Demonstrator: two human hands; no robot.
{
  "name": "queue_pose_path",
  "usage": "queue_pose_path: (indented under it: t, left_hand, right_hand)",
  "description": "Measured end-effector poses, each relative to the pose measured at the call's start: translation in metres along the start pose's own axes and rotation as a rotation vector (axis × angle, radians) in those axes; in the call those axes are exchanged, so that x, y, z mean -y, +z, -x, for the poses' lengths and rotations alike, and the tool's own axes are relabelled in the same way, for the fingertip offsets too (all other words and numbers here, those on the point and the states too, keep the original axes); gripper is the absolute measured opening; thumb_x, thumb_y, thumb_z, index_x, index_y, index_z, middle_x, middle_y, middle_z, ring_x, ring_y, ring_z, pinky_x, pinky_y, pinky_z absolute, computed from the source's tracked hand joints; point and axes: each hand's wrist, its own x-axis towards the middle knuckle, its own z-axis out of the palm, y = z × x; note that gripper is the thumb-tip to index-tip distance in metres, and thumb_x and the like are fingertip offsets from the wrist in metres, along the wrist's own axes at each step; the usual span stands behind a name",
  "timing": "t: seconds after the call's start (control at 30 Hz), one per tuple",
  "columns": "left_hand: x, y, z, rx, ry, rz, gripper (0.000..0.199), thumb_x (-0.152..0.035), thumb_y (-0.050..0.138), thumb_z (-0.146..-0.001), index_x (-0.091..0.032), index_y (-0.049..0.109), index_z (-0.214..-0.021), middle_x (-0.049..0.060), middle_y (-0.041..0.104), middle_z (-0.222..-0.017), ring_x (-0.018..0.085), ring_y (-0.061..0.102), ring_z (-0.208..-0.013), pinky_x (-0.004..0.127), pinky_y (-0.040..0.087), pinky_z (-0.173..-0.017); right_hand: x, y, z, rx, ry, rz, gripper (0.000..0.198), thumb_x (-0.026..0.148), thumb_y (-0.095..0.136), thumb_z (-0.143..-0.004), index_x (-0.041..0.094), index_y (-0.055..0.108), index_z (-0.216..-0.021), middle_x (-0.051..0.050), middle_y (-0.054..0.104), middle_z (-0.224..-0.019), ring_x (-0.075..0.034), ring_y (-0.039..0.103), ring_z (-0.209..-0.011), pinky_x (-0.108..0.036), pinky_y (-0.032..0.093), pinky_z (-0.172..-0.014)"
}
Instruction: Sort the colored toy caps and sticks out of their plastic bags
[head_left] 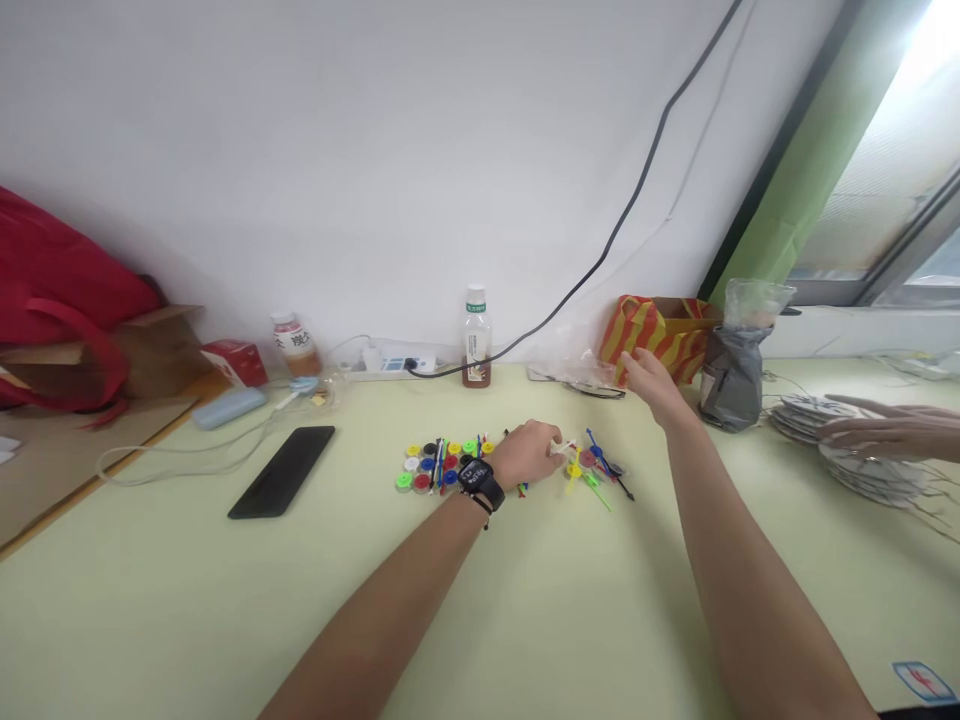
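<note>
My left hand, with a black watch on its wrist, is low over the table, its fingers closed on a small white plastic piece. Beneath and left of it lie rows of small coloured discs with thin coloured plastic sticks among them, partly hidden by the hand. Just to its right is a loose cluster of arrow-like pieces on round bases, including a yellow piece and a blue piece. My right hand hovers beyond that cluster, fingers loosely stretched out, with nothing visible in them.
Behind my right hand stands a red-and-yellow striped bag, beside a grey bag. Another person's hands touch stacked white discs at right. A bottle, power strip and black phone-like slab are further left.
</note>
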Motion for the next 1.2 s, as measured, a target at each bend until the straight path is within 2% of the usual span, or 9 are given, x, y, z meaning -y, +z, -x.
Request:
queue_pose_path:
  t: [0.1,0.33,0.47,0.53,0.63,0.83,1.0,1.07,1.2]
  left_hand:
    - [0.002,-0.003,-0.003,-0.009,-0.016,0.036,0.03,-0.036,0.069,-0.084,-0.016,0.073,-0.106,0.008,0.074,-0.093,0.024,0.069,-0.088,0.031,0.053,-0.077]
    - [0.017,-0.034,-0.007,-0.087,-0.039,0.164,0.025,-0.039,0.067,-0.088,-0.015,0.074,-0.093,0.007,0.075,-0.089,0.019,0.07,-0.08,0.026,0.053,-0.071]
    - [0.032,-0.054,-0.003,-0.165,-0.081,0.447,0.029,-0.041,0.077,-0.081,-0.014,0.069,-0.089,0.007,0.074,-0.091,0.016,0.07,-0.074,0.024,0.051,-0.062]
    - [0.036,-0.062,-0.001,-0.184,-0.072,0.54,0.031,-0.041,0.08,-0.08,-0.014,0.065,-0.085,0.007,0.073,-0.089,0.016,0.07,-0.075,0.023,0.052,-0.063]
    - [0.036,-0.07,0.002,-0.174,-0.069,0.623,0.035,-0.045,0.081,-0.079,-0.014,0.065,-0.086,0.005,0.07,-0.079,0.017,0.071,-0.073,0.025,0.055,-0.064]
    - [0.029,-0.076,0.008,-0.066,-0.066,0.703,0.043,-0.052,0.083,-0.078,-0.012,0.071,-0.083,0.007,0.069,-0.083,0.02,0.074,-0.078,0.031,0.061,-0.076]
    - [0.026,-0.077,0.011,0.047,-0.043,0.742,0.039,-0.047,0.081,-0.081,-0.011,0.075,-0.095,0.013,0.071,-0.113,0.021,0.074,-0.089,0.034,0.061,-0.086]
    - [0.025,-0.074,0.01,0.08,-0.019,0.725,0.041,-0.045,0.082,-0.08,-0.011,0.074,-0.102,0.014,0.072,-0.11,0.022,0.075,-0.086,0.033,0.061,-0.08]
    - [0.022,-0.066,0.005,0.118,0.074,0.642,0.043,-0.044,0.084,-0.077,-0.012,0.073,-0.103,0.011,0.075,-0.093,0.02,0.073,-0.081,0.031,0.059,-0.075]
  right_hand:
    - [0.008,-0.002,0.002,-0.031,0.001,0.092,0.053,0.055,0.052,-0.091,0.013,0.067,-0.12,-0.017,0.071,-0.114,-0.026,0.066,-0.098,-0.033,0.051,-0.08]
    - [0.042,0.001,0.013,0.463,-0.229,0.252,0.029,0.044,0.061,-0.085,0.018,0.072,-0.088,-0.006,0.073,-0.091,-0.02,0.065,-0.08,-0.029,0.047,-0.071]
    - [0.057,0.027,0.049,0.729,-0.254,0.466,0.026,0.044,0.063,-0.086,0.024,0.073,-0.099,-0.008,0.07,-0.104,-0.024,0.065,-0.094,-0.031,0.049,-0.077]
    - [0.059,0.045,0.076,0.709,-0.213,0.65,0.036,0.048,0.059,-0.09,0.026,0.067,-0.117,-0.012,0.063,-0.122,-0.031,0.057,-0.116,-0.037,0.049,-0.083]
    - [0.053,0.063,0.112,0.665,-0.238,0.826,0.048,0.032,0.05,-0.094,0.026,0.048,-0.142,-0.016,0.049,-0.145,-0.036,0.044,-0.13,-0.05,0.043,-0.095]
    - [0.015,0.044,0.12,0.61,-0.357,0.824,0.049,0.021,0.038,-0.097,0.028,0.044,-0.144,-0.014,0.043,-0.152,-0.036,0.036,-0.138,-0.053,0.033,-0.107]
    - [0.014,0.035,0.108,0.41,-0.339,0.57,0.037,0.027,0.047,-0.094,0.025,0.054,-0.13,-0.015,0.056,-0.138,-0.035,0.043,-0.132,-0.051,0.038,-0.105]
    - [0.025,0.043,0.11,0.343,-0.318,0.26,0.031,0.039,0.045,-0.098,0.026,0.056,-0.124,-0.012,0.063,-0.125,-0.03,0.055,-0.12,-0.045,0.045,-0.099]
    - [0.044,0.065,0.119,0.429,-0.142,-0.293,0.037,0.054,0.05,-0.093,0.025,0.055,-0.116,-0.006,0.069,-0.094,-0.022,0.065,-0.087,-0.035,0.052,-0.076]
